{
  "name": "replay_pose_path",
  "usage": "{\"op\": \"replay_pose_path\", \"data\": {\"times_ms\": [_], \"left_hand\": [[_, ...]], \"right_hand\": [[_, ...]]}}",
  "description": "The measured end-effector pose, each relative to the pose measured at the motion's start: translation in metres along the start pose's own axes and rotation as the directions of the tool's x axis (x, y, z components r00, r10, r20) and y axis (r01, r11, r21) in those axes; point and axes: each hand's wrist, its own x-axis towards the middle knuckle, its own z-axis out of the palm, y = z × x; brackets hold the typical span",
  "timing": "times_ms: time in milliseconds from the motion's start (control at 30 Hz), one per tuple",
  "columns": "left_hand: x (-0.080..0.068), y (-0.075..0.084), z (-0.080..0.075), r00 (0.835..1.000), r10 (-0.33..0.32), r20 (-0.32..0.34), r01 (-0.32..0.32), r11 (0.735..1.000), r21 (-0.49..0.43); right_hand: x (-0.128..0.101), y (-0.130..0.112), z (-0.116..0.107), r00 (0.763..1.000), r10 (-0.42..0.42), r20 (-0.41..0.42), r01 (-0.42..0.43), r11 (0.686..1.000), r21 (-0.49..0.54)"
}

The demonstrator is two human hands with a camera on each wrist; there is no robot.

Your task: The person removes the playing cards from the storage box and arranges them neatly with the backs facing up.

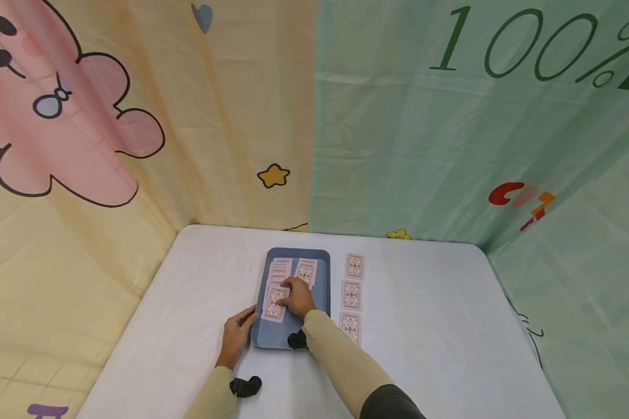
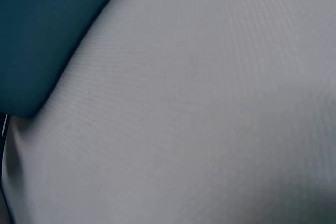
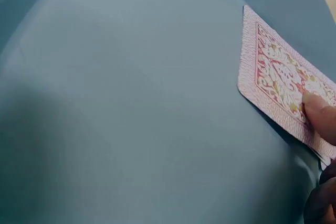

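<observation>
A blue-grey tray [image 1: 269, 337] lies on the white table, holding playing cards face down. An overlapping column of cards [image 1: 280, 271] runs down its left side, and a shorter group [image 1: 306, 271] sits at upper right. My right hand [image 1: 299, 298] reaches over the tray and pinches the lowest playing card [image 1: 274, 312] of the left column. In the right wrist view the thumb [image 3: 321, 116] presses on the patterned back of this card [image 3: 278, 69], other fingers curled by its edge. My left hand [image 1: 235, 338] rests against the tray's left rim, fingers fairly straight.
Three more face-down cards, a far one [image 1: 354, 266], a middle one [image 1: 352, 295] and a near one [image 1: 350, 326], line up right of the tray. The right forearm passes close to the near one. Printed curtains [image 1: 398, 145] hang around the table [image 1: 430, 302].
</observation>
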Motion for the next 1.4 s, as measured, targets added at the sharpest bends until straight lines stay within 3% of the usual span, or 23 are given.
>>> {"op": "replay_pose_path", "data": {"times_ms": [200,300,633,1000,1200,1400], "left_hand": [[0.001,-0.001,0.001,1.0,-0.001,0.005,0.001,1.0,-0.002],[0.001,-0.002,0.001,1.0,-0.003,0.005,0.003,1.0,0.006],[0.001,-0.002,0.001,1.0,-0.013,0.007,0.013,1.0,0.011],[0.0,-0.004,0.0,1.0,-0.01,0.004,0.01,1.0,0.003],[0.0,-0.004,0.001,1.0,-0.016,-0.002,0.016,1.0,0.005],[0.001,-0.005,0.001,1.0,-0.022,-0.005,0.022,1.0,-0.005]], "right_hand": [[-0.001,-0.002,-0.008,0.999,-0.021,0.026,0.018,0.992,0.126],[-0.003,0.001,-0.013,0.997,-0.08,0.01,0.077,0.984,0.162],[-0.003,0.007,-0.028,0.989,-0.138,-0.048,0.145,0.971,0.188],[0.0,0.01,-0.054,0.998,0.011,-0.055,0.005,0.957,0.289],[0.002,0.017,-0.07,0.993,0.045,-0.113,-0.009,0.952,0.304],[0.003,0.026,-0.089,0.985,0.078,-0.151,-0.015,0.925,0.379]]}}
